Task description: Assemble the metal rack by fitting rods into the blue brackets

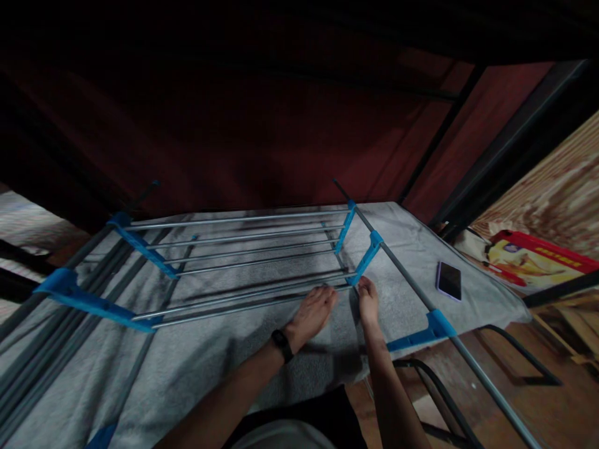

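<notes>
A partly assembled rack of grey metal tubes and blue plastic brackets lies on a grey cloth (210, 362). My left hand (316, 312), with a black band on its wrist, is closed around the nearest metal rod (248, 307), close to the rod's right end. Beside it, my right hand (368, 300) pinches the lower end of a blue bracket (367, 262), where the rod meets it. That bracket sits on a long side tube (407, 280). Fingers partly hide the joint. Across the left side, more blue brackets (98, 302) hold the rods' other ends.
Several loose grey tubes (79, 324) lie along the left. A phone (448, 280) rests on the cloth at the right. Lower on the side tube is another blue bracket (421, 333). A red and yellow box (538, 259), a black metal frame (440, 393) and a dark red wall (262, 143) surround the surface.
</notes>
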A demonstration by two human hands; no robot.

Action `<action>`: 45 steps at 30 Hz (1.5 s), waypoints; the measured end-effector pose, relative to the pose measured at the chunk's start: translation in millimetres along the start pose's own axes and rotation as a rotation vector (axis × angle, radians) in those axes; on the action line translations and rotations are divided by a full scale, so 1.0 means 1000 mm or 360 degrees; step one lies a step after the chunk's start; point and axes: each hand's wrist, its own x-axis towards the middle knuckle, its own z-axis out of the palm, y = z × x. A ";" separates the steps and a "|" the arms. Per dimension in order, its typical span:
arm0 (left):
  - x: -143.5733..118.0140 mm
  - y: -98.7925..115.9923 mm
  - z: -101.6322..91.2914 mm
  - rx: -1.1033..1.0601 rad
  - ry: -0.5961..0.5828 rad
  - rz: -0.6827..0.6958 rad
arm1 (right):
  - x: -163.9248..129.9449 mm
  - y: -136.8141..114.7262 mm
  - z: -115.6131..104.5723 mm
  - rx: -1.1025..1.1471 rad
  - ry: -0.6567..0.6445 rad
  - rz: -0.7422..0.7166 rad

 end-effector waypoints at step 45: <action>0.000 -0.054 -0.003 -0.0455 -0.0351 -0.0411 | 0.000 0.003 0.011 -0.0546 -0.0178 -0.0266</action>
